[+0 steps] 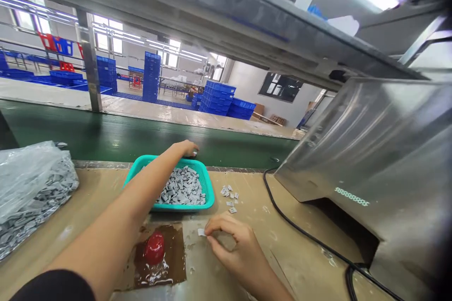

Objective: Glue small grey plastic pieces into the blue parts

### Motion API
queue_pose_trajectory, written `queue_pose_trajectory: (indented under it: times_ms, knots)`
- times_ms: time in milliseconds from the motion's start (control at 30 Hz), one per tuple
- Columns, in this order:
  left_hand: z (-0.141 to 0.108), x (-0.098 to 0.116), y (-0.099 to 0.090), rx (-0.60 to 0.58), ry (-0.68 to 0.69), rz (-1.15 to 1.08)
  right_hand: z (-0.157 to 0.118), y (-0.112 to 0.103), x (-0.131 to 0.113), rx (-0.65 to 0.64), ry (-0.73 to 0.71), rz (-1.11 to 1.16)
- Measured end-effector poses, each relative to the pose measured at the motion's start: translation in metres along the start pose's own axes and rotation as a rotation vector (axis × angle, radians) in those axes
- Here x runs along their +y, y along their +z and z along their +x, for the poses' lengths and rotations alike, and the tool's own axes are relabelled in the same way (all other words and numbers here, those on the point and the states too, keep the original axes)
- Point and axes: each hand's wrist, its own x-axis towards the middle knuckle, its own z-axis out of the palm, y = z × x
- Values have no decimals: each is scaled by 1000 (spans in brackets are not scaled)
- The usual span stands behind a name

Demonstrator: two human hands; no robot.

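Observation:
My left hand stretches past the basket to the green conveyor belt. Its fingers are curled together, with a small pale piece showing at the tips. Below that arm stands a turquoise plastic basket, full of small grey plastic pieces. On the bench, my right hand pinches a small light grey piece between thumb and forefinger. Several loose grey pieces lie just beyond it. A shiny red lump sits on a wet brown patch to its left.
A clear plastic bag of grey pieces fills the bench's left side. At right stands a metal machine housing, with a black cable trailing before it. A metal beam runs overhead. Stacked blue crates stand beyond the belt.

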Motion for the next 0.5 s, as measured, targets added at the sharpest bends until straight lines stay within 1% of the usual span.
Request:
queue_pose_trajectory:
  times_ms: [67,133,200,267,367,433,500]
  knots:
    - [5,-3,2,17,-65,-10,-4,6,3,-31,-13,17]
    - [4,-9,0,58,-110,-45,-6,12,4,-45,-11,30]
    - [-2,-16,-7,115,-135,-104,-7,17,4,-61,5,27]
    - [-14,-21,-20,178,-149,-188,-9,23,3,-65,19,1]
    - [-44,-21,-47,254,-152,-372,-12,29,1,-40,28,-46]
    - [-72,-18,-63,291,-123,-521,-14,32,1,-36,27,-45]
    - [-105,-14,-74,329,-75,-657,-15,34,1,-52,13,-45]
